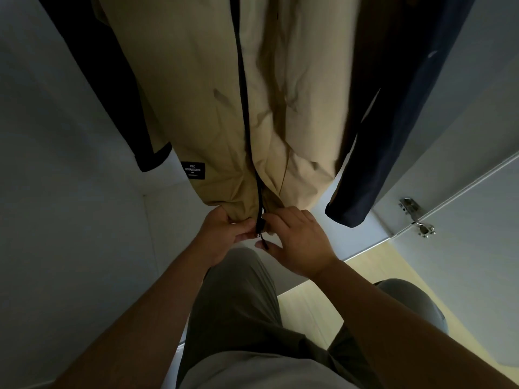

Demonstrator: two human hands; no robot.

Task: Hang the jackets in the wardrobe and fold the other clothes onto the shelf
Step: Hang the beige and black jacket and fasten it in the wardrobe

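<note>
The wardrobe (70, 192) has pale, plain inner walls that meet in a corner at the left. Three garments hang inside it (the rail is out of view): a dark jacket (106, 94) at the left, a tan jacket (202, 108) in the middle, a navy jacket (393, 136) at the right. Its door (477, 262) stands open at the right on a metal hinge (408, 206). A light wooden floor (373, 265) lies below.

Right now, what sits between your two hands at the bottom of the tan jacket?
In the head view, the bottom end of the black zipper, at the hem of the tan jacket, lies between the left hand and the right hand.
</note>
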